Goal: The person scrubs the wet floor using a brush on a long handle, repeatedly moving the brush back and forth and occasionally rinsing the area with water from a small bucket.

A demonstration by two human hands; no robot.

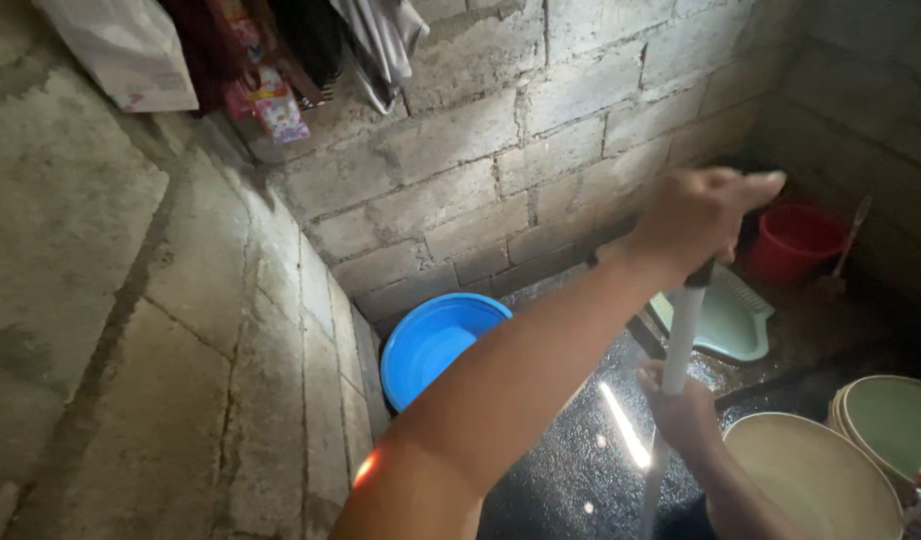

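Glistening wet dark floor, block walls; left hand and right hand both wrapped tight round white pole.

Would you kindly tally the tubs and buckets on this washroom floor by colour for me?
Blue: 1, the blue basin by the block wall.
Red: 1, the red bucket in the far corner.
Pale cream or green: 2, the cream bucket and the pale green bucket.
Total: 4

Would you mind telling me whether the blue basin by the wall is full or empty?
Empty, it seems: the blue basin shows bare blue inside, with no waterline.
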